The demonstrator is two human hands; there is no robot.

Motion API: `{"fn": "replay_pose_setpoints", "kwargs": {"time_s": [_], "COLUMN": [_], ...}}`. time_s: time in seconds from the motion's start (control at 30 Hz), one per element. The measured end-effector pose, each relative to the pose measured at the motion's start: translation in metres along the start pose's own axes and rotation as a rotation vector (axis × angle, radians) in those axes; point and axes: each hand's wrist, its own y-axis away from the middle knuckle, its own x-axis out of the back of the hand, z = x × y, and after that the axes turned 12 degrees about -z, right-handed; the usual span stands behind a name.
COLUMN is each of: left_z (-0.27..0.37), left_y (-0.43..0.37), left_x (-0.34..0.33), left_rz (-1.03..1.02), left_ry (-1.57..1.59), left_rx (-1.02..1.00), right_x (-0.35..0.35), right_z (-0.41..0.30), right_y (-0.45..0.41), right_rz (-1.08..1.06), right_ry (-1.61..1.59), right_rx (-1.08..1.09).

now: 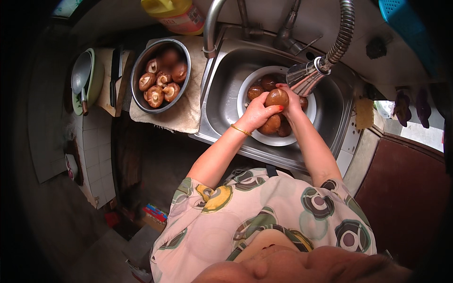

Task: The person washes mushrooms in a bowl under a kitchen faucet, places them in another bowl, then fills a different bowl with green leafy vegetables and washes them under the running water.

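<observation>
Both of my hands are over a white basin [242, 90] that sits in the stainless steel sink [223, 81]. My left hand [258, 112] grips a large brown shiitake mushroom [277, 97], cap upward, with the thumb across its lower edge. On the mushroom's far right side my right hand [292, 99] also holds it, its fingers partly hidden by the cap. Several wet mushrooms [269, 124] lie in the basin below and around my hands. Just above my right hand hangs the metal spray head [307, 76] of a spring-hose faucet.
A metal bowl [133, 92] of several shiitake mushrooms stands on a cloth [184, 122] left of the sink. Farther left are a knife [115, 79] on a cutting board [105, 58] and a ladle [80, 72] on a green basin [95, 86]. A curved spout [209, 32] overhangs the sink's left rim.
</observation>
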Motion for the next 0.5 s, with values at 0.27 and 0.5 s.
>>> {"fn": "replay_pose_setpoints", "kwargs": {"time_s": [0.27, 0.5], "left_z": [0.095, 0.118], "left_y": [0.053, 0.089], "left_x": [0.066, 0.166], "left_rz": [0.482, 1.08], "left_ry": [-0.136, -1.143], "left_rx": [-0.289, -0.058], "right_x": [0.027, 0.012], "right_z": [0.005, 0.011], "right_y": [-0.055, -0.029], "right_rz": [-0.092, -0.388], "right_ry": [2.123, 2.224], "right_rx": [0.635, 0.383]}}
